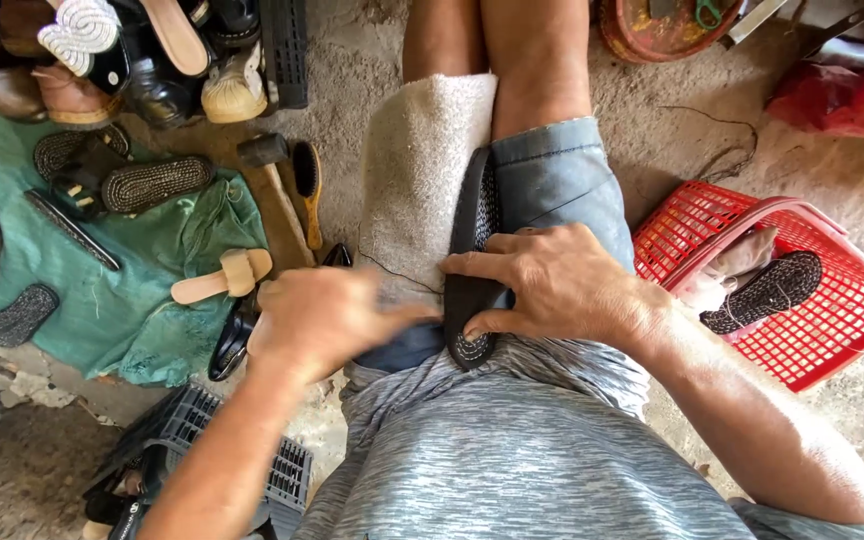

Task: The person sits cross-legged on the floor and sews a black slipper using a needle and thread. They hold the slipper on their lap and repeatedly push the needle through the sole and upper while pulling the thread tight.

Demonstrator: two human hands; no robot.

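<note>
Mid-stitching, apparently: right hand (562, 285) fingers clamping black shoe sole (474, 270) on edge against towel-draped lap (417, 180), blurred left hand (327, 320) pinched, perhaps on thread; steady pull needed next.

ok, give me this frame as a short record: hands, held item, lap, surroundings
right hand: grips black shoe sole, thumb at its near end
left hand: blurred, beside the sole, fingers toward its edge
lap: sole stands on edge between the thighs, beige cloth over left thigh
right side: red basket with a dark sandal inside
left side: green tarp with soles, wooden brush, hammer
</note>
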